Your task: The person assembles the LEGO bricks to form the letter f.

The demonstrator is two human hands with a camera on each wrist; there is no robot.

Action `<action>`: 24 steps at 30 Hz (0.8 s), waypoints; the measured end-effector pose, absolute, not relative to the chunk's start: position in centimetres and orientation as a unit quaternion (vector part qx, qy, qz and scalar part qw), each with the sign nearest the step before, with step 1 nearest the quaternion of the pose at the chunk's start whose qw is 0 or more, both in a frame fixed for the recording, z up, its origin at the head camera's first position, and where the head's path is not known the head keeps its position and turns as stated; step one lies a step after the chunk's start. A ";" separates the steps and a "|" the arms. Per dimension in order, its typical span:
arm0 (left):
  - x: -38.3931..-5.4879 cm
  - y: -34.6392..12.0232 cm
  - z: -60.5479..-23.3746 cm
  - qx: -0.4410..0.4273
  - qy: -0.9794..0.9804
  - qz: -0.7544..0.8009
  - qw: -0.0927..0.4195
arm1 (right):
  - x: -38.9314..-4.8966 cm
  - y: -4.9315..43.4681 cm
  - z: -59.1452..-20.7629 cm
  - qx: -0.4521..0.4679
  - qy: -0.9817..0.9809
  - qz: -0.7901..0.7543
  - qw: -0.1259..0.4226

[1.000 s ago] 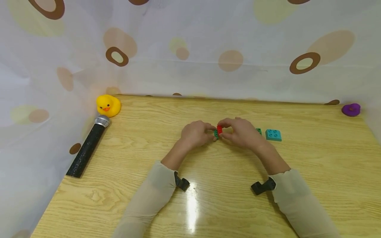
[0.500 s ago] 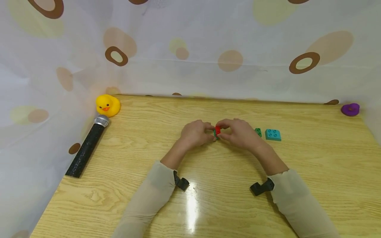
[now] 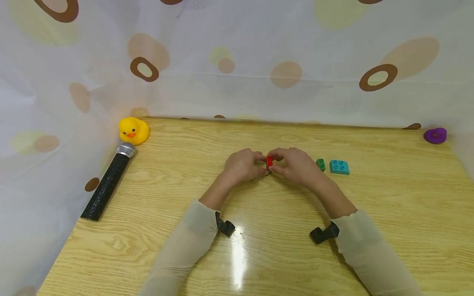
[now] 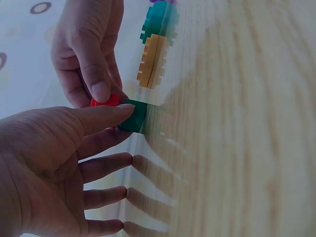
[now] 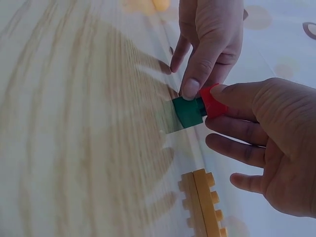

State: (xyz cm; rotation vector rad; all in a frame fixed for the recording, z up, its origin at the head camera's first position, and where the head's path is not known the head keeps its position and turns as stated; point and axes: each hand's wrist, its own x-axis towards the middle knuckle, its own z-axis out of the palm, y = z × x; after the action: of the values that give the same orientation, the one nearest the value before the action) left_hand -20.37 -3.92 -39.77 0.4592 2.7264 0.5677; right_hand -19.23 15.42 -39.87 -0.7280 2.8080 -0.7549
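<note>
- The table [image 3: 274, 246] is bearing everything, with the bricks lying towards its far side.
- The microphone [image 3: 109, 181] is lying at the left, its head near the duck.
- The left hand [image 3: 242, 165] is pinching the held green brick between thumb and forefinger, its other fingers spreading down to the tabletop.
- The right hand [image 3: 299, 165] is pinching the red brick, its other fingers spreading loosely.
- The yellow duck [image 3: 134, 131] is sitting in the far left corner, the smaller purple toy [image 3: 435, 135] at the far right.
- The orange brick [image 5: 207, 205] is lying near the right hand, apart from the held pair.
- The teal brick [image 3: 339, 167] is lying just beside a second green brick [image 3: 320, 164], seemingly unjoined.
- The held green brick [image 5: 188, 112] is standing on the table.
- The red brick [image 5: 213, 104] is sitting above it, studs showing between; the joining appears begun, full seating apparently remaining.
</note>
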 end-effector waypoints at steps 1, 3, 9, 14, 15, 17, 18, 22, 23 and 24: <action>-20.4 -3.9 -39.8 0.161 0.954 0.198 0.160 | -19.2 15.4 -39.9 -0.241 0.935 -0.250 0.072; -20.4 -4.0 -39.8 0.162 0.954 0.197 0.160 | -19.3 15.3 -39.9 -0.239 0.937 -0.245 0.071; -20.4 -4.0 -39.8 0.166 0.955 0.187 0.158 | -19.2 15.1 -39.9 -0.234 0.940 -0.238 0.070; -20.4 -3.9 -39.8 0.161 0.954 0.192 0.161 | -19.2 15.1 -40.0 -0.230 0.943 -0.231 0.071; -20.4 -3.9 -39.8 0.160 0.954 0.194 0.162 | -19.2 15.0 -40.0 -0.228 0.943 -0.231 0.071; -20.4 -3.9 -39.8 0.159 0.954 0.196 0.164 | -19.2 15.1 -40.1 -0.226 0.944 -0.230 0.071; -20.3 -3.9 -39.7 0.158 0.953 0.198 0.165 | -19.2 15.1 -40.1 -0.227 0.944 -0.229 0.070; -20.3 -4.0 -39.7 0.156 0.952 0.203 0.166 | -19.2 15.1 -40.1 -0.223 0.944 -0.230 0.072; -20.3 -4.0 -39.7 0.157 0.952 0.204 0.166 | -19.2 15.1 -40.1 -0.223 0.944 -0.231 0.072; -20.3 -4.0 -39.7 0.156 0.952 0.204 0.165 | -19.2 15.1 -40.1 -0.223 0.944 -0.231 0.072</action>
State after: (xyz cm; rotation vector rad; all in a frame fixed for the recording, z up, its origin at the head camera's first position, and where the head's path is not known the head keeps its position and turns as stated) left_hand -20.27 -3.97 -39.72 0.4458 2.7122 0.5818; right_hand -19.18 15.13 -40.05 -0.6708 2.8374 -0.6952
